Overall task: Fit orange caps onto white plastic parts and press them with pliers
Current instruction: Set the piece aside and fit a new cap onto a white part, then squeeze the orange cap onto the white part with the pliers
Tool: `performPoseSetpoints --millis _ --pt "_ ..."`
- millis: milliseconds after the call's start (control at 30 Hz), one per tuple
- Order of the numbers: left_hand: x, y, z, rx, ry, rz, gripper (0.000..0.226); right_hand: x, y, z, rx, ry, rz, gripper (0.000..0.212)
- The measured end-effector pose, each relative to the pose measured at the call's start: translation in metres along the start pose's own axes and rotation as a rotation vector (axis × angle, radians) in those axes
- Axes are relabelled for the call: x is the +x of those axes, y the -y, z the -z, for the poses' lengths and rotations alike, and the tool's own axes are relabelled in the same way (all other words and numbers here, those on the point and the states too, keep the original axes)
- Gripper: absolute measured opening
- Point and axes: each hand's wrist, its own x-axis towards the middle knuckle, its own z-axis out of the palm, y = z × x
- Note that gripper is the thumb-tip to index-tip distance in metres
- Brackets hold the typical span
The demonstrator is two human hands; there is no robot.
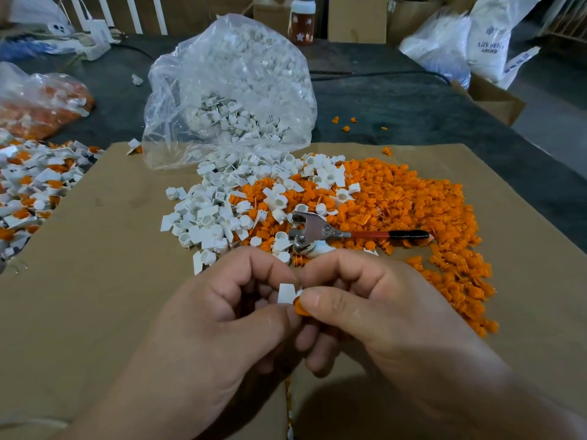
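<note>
Two hands meet over matte brown cardboard (95, 296): the left hand (222, 315), fingers curled, pinches a smooth white part (286, 293), and the right hand (368, 312) pinches a round orange cap (299, 308) against its lower edge. Steel-headed pliers (320, 231) with a red-and-black handle lie just beyond, untouched, on a mixed orange-and-white heap (397, 201).

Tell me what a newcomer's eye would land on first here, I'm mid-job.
The orange caps spread over the right of the cardboard, merging with white parts on their left, in front of a clear bag of more. Nearest the camera, the left hand and right hand pinch a single part and cap together. Pliers lie on the heap just beyond the hands.
</note>
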Motion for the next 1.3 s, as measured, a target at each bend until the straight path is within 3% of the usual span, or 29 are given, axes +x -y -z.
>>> performPoseSetpoints --millis 533,600,700,800,900,1133,1300 --pt "0.002 0.001 0.001 0.057 -0.014 0.042 0.028 -0.001 0.001 -0.007 -0.049 -0.087 0.010 0.013" --pt "0.005 0.001 0.002 0.023 -0.068 0.027 0.030 -0.005 0.001 -0.004 -0.362 -0.222 0.119 0.016" --pt "0.010 0.001 0.007 -0.072 -0.187 0.057 0.033 -0.008 0.011 0.011 -1.118 -0.493 0.337 0.034" --pt "0.015 -0.001 0.016 -0.200 -0.218 0.087 0.030 -0.005 0.017 0.023 -1.456 -0.405 0.034 0.066" --pt "0.017 -0.002 0.020 -0.275 -0.212 0.114 0.028 -0.006 0.014 0.034 -1.577 -0.293 -0.161 0.076" --pt "0.015 -0.003 0.019 -0.288 -0.179 0.132 0.028 -0.004 0.018 0.044 -1.630 -0.257 -0.157 0.078" --pt "0.015 -0.001 0.020 -0.286 -0.177 0.139 0.027 0.000 0.017 0.036 -1.679 -0.333 -0.086 0.054"
